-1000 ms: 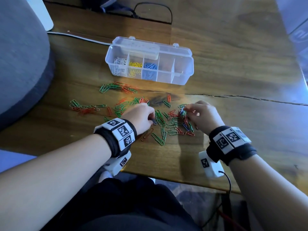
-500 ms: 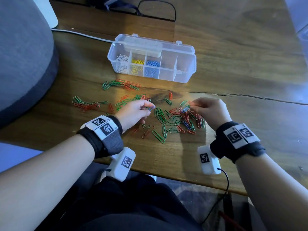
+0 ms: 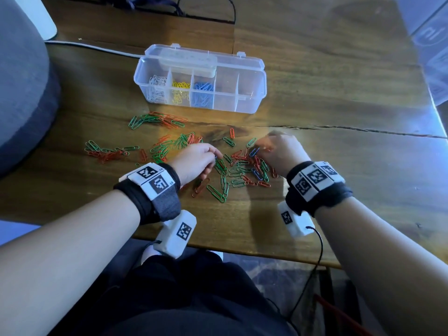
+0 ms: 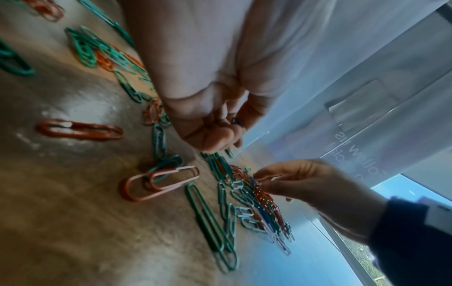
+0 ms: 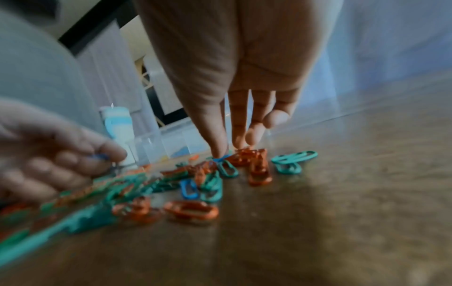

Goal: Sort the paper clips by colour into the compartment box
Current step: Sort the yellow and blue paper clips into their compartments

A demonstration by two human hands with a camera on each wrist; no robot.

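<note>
While both hands work at the centre of the head view, the loose clips (image 3: 232,170) lie scattered on the table (image 3: 339,98), mostly green and red with a few blue among them. A smaller red and green group (image 3: 160,120) sits just below the box, and another strand (image 3: 109,152) trails toward the left of the frame.

Left hand (image 3: 196,162): fingers curled, thumb and fingertips pinched together. The left wrist view shows a small blue clip (image 4: 236,122) held inside that pinch; the right wrist view shows the same blue clip at the fingertips at its left edge.

Right hand (image 3: 281,151): fingers point down into the pile. In the right wrist view the thumb (image 5: 215,139) and forefinger press onto a second blue clip (image 5: 221,158) at the top of the heap; whether it is gripped or merely touched cannot be told, as the frame is blurred. A further blue clip (image 5: 189,188) lies flat nearer the camera.

Box (image 3: 252,103): clear plastic, upper centre of the head view, lid open and standing behind it. Counting from the left, white clips (image 3: 156,89) fill the first compartment, yellow clips (image 3: 180,89) the second, blue clips (image 3: 203,92) the third. Red and green remain on the table.

A white cable (image 3: 97,47) runs along the table at upper left.
</note>
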